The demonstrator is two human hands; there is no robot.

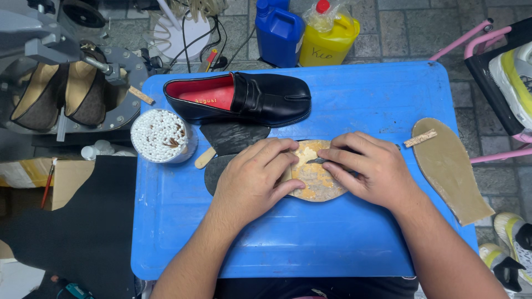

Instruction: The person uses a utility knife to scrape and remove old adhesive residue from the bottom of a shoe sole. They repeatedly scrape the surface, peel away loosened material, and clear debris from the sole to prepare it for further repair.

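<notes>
Your blue tabletop (343, 243) carries a black loafer (244, 98) at the far side, toe pointing right. Nearer, a tan sole piece (316, 180) lies long axis left-right. Your left hand (255, 180) presses flat on its left part; your right hand (371, 169) pinches a small blade (317, 160) against it.

We have bare blue table (310, 238) below our hands. The black shoe (244, 98) and cotton swab cup (162, 135) block beyond.

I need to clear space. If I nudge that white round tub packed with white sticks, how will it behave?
The white round tub of sticks stands upright and looks wider than tall, so it would probably slide on the smooth blue plastic table rather than tip. It is open-topped, so a hard knock might spill sticks.
</notes>
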